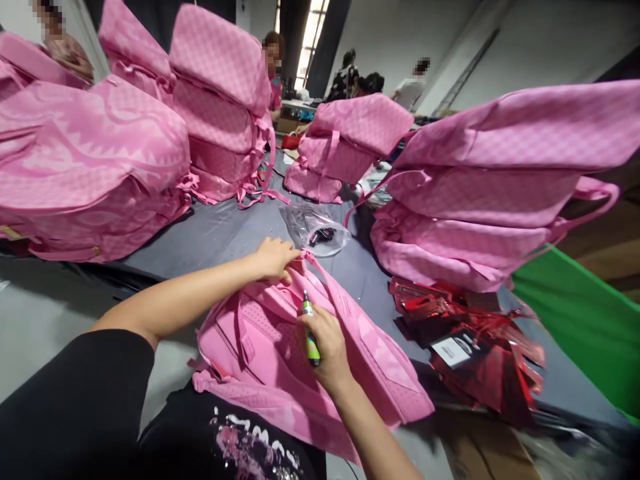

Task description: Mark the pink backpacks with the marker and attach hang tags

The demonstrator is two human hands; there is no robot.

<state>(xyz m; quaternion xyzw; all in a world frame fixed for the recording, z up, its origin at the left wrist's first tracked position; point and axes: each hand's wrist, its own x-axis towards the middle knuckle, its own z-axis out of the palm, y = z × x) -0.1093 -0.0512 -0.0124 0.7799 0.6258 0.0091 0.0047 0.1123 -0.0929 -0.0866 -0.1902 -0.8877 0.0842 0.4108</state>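
Note:
A pink backpack [280, 333] lies on the table's near edge against my body, its straps and perforated back panel facing up. My left hand [274, 259] grips the bag's upper edge, fingers closed on the pink fabric by the top strap. In my right hand [327, 343] is a green and black marker pen [311, 333], its dark tip pointing up and away, above the backpack's panel. Just beyond the bag sits a clear plastic bag [320, 233] with small black pieces in it.
Stacked pink backpacks stand at the left [90, 160], at the back [215, 87] and at the right [480, 193]. Red shiny packets [490, 360] with a white-labelled tag lie at the right edge. A green sheet [575, 320] hangs beyond them. Several people are in the background.

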